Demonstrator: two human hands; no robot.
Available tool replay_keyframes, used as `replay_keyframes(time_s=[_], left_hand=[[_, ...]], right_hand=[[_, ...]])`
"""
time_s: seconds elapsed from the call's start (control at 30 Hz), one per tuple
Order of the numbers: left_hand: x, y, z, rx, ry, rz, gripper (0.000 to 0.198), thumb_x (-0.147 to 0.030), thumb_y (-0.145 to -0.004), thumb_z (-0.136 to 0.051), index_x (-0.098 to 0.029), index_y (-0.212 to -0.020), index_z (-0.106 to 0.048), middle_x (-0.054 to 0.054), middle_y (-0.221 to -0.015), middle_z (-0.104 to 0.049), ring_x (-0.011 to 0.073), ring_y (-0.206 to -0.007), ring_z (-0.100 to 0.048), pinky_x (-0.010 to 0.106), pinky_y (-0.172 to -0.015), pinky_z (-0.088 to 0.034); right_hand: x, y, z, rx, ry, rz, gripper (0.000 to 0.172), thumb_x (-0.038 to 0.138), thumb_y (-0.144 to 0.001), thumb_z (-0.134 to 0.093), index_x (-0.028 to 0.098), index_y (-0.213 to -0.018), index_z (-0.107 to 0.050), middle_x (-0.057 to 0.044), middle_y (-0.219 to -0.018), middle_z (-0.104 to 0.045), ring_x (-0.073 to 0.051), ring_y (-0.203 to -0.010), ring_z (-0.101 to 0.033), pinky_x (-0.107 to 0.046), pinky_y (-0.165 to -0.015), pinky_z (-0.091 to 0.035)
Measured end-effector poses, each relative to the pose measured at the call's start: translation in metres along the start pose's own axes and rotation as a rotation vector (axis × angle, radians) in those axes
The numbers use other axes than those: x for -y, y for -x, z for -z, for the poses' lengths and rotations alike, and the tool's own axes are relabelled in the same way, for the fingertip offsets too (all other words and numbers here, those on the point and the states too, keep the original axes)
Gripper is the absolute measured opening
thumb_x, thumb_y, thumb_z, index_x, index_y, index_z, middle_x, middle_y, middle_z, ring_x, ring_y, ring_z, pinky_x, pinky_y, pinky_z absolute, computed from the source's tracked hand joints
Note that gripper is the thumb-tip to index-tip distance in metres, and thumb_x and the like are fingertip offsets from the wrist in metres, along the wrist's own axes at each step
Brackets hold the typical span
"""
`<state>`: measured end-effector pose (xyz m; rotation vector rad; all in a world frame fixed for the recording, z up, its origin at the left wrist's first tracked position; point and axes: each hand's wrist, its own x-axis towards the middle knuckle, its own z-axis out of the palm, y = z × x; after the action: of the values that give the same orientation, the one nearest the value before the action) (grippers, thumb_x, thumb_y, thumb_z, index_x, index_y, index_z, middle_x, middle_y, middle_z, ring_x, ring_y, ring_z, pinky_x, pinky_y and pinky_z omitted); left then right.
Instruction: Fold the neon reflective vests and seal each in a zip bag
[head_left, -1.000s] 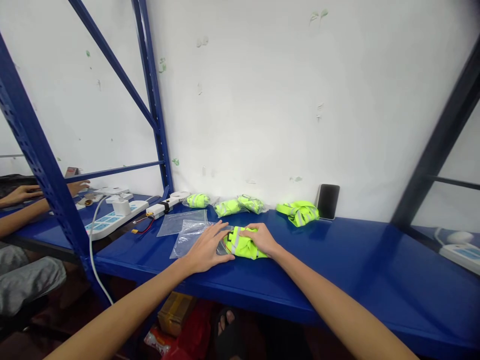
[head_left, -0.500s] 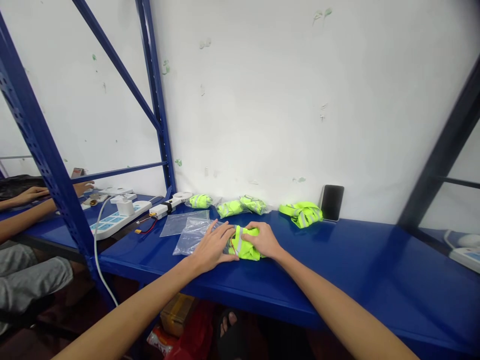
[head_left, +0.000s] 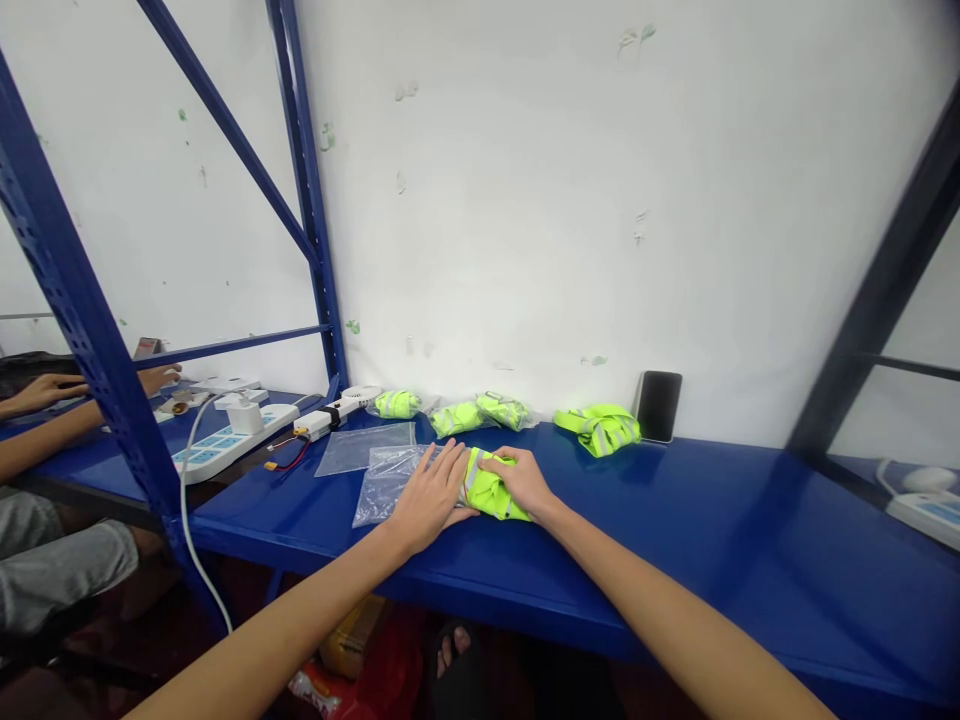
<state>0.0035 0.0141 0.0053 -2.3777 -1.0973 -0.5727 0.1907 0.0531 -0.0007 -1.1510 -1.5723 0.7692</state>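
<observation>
the hi-vis reflective bundle [head_left: 490, 497] lies sideways, right hand [head_left: 527, 484] clasping its right end, left hand [head_left: 430, 498] arched at its left, grip hidden.

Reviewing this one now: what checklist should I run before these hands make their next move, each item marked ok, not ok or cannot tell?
1. Right hand gripping the neon-yellow reflective bundle: ok, thumb and fingers on it.
2. Left hand at the clear plastic bag: ok, resting over its right end.
3. How far the bundle sits inside the bag: cannot tell, the left hand covers where they meet.
4. Yellow wire connector apart from both hands: ok.
5. Both hands free: not ok.
</observation>
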Motion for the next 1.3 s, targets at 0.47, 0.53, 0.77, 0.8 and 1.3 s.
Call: replay_keyframes(time_s=[0.47,0.53,0.77,0.8,1.3], left_hand=[[0.014,-0.006,0.009,0.013,0.183,0.126,0.118,-0.064,-0.049,-0.075,-0.015,-0.143,-0.021,0.018,-0.141,-0.043,0.0352,-0.136,-0.030,0.055,-0.113,-0.014],[0.012,-0.006,0.011,0.013,0.177,0.107,0.105,-0.058,-0.052,-0.076,-0.017,-0.138,-0.030,0.015,-0.132,-0.051,0.0337,-0.130,-0.039,0.056,-0.114,-0.012],[0.007,-0.006,0.022,-0.015,0.131,0.068,0.083,-0.039,-0.057,-0.072,-0.017,-0.129,-0.037,0.010,-0.112,-0.055,0.0292,-0.110,-0.053,0.053,-0.113,-0.016],[0.007,-0.005,0.023,-0.014,0.125,0.060,0.081,-0.038,-0.058,-0.071,-0.017,-0.129,-0.038,0.010,-0.112,-0.055,0.0290,-0.109,-0.053,0.053,-0.113,-0.016],[0.000,0.001,0.024,-0.047,0.022,0.019,0.080,-0.039,-0.063,-0.068,-0.015,-0.132,-0.036,0.015,-0.116,-0.055,0.0317,-0.112,-0.049,0.053,-0.110,-0.018]], right_hand=[[0.021,0.013,0.003,0.018,0.114,0.410,0.015,0.034,-0.074,-0.063,0.019,-0.073,-0.061,-0.001,-0.075,-0.058,-0.016,-0.071,-0.055,-0.027,-0.070,-0.042],[0.023,0.015,0.003,0.007,0.119,0.450,0.014,0.033,-0.074,-0.062,0.020,-0.071,-0.058,0.000,-0.075,-0.055,-0.016,-0.070,-0.054,-0.027,-0.070,-0.042],[0.031,0.022,0.005,0.074,0.157,0.503,0.014,0.029,-0.075,-0.061,0.020,-0.085,-0.058,-0.001,-0.083,-0.057,-0.017,-0.076,-0.055,-0.028,-0.075,-0.042],[0.032,0.022,0.005,0.091,0.143,0.515,0.018,0.029,-0.076,-0.060,0.020,-0.092,-0.058,-0.002,-0.087,-0.059,-0.017,-0.080,-0.056,-0.029,-0.078,-0.043],[0.032,0.022,0.005,0.191,0.169,0.464,0.025,0.032,-0.080,-0.062,0.020,-0.101,-0.069,-0.005,-0.092,-0.063,-0.019,-0.083,-0.059,-0.033,-0.081,-0.044]])
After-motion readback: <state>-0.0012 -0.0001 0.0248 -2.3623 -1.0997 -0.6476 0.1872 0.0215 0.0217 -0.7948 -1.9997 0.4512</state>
